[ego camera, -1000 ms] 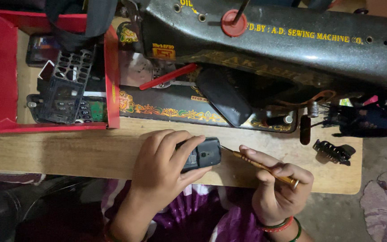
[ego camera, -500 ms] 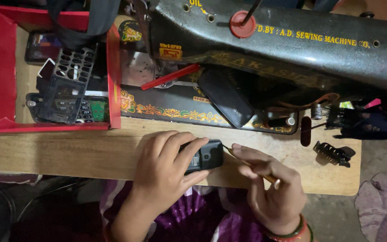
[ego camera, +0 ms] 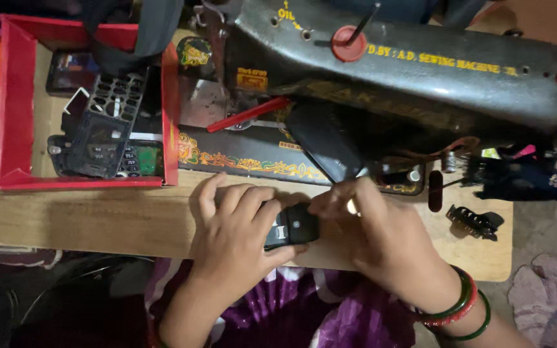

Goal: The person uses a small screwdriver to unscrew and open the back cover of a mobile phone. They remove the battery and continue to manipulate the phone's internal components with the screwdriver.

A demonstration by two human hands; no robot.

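At the far left a red tray (ego camera: 8,116) sat on the wooden table (ego camera: 85,219), holding a black phone keypad frame (ego camera: 107,122), a small green circuit board (ego camera: 144,159) and a dark flat phone screen (ego camera: 71,69) in its upper corner. Just right of the tray, a round green-and-gold emblem (ego camera: 195,51) and a small yellow rectangular label (ego camera: 251,78) marked the black sewing machine (ego camera: 420,71), whose base carried a gold floral border. A red stick-like tool (ego camera: 247,115) lay slanted across the machine's metal plate.

The left hand (ego camera: 233,238) was curled around a small black phone part (ego camera: 293,225) at the table's front edge, fingers over its top and thumb beneath. The right hand (ego camera: 381,238) was closed with its fingertips pressed to the part's right end; whether it pinched a tool there I could not tell. Green and red bangles (ego camera: 459,309) circled that wrist. Further right, yellow lettering ran along the machine's arm beside a red round knob (ego camera: 348,44), and a black hair clip (ego camera: 473,222) lay on the table near its right edge.
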